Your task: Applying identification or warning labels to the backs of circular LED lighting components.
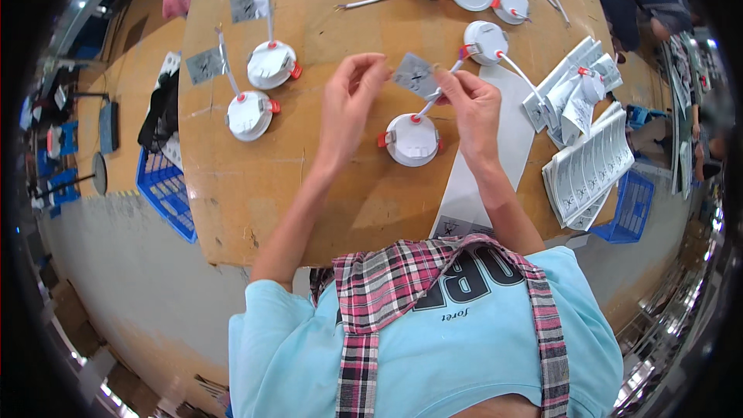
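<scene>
The fingers (377, 68) of the left hand (348, 104) and those of the right hand (474, 108) pinch opposite edges of a small grey printed label (416, 75), holding it in the air between them above the table (232, 186). A thin white cable (437, 93) runs up past the right fingers from a round white recessed lamp with red spring clips (412, 140), which lies on the brown wooden table just below the hands. Another lamp of that kind (485, 41) lies beyond the right hand. Two more with labels on their cables (249, 115) lie to the left. Stacks of folded printed leaflets (588, 166) sit at the right edge, near a blue plastic crate (633, 209).
</scene>
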The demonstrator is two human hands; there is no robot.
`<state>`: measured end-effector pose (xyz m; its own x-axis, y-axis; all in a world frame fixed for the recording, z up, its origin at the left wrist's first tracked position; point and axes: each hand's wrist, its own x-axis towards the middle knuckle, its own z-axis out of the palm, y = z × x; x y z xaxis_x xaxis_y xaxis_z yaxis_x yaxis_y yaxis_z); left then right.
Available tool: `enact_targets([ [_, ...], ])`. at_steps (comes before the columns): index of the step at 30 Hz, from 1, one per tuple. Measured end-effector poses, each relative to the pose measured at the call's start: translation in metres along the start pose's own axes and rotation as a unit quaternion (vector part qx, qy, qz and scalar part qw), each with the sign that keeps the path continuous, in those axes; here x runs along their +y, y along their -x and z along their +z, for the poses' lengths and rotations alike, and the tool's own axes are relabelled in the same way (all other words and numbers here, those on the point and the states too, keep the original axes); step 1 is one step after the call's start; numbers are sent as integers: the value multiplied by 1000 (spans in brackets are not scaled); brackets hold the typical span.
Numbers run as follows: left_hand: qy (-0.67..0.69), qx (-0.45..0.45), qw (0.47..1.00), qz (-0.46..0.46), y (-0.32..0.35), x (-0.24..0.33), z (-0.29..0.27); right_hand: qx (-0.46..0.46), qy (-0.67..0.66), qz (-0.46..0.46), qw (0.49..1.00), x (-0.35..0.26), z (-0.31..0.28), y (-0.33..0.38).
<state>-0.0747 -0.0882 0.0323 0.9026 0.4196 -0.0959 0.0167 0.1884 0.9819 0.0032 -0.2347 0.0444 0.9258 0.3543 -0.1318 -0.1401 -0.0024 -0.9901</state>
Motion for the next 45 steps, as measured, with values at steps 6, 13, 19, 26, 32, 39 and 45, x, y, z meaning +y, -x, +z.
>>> enact_targets([
  [6,-408,-39,899,154,47,-20,28,6,-72,11,997,4,-3,0],
  [13,-391,-68,903,165,54,-16,25,6,-104,77,992,7,-23,-4],
  [19,-382,-59,911,145,50,-22,18,-63,-73,67,993,-8,-25,1],
  [26,-375,-48,914,145,49,-20,21,-111,129,14,985,-2,-24,20],
  [32,-366,-58,916,155,48,-21,19,-97,54,-8,994,3,-23,11],
  [39,-381,-62,911,142,44,-15,17,-95,93,-22,991,-10,-26,8],
  [45,-25,-36,997,-57,26,-17,19,-88,74,-35,993,-8,-12,15],
])
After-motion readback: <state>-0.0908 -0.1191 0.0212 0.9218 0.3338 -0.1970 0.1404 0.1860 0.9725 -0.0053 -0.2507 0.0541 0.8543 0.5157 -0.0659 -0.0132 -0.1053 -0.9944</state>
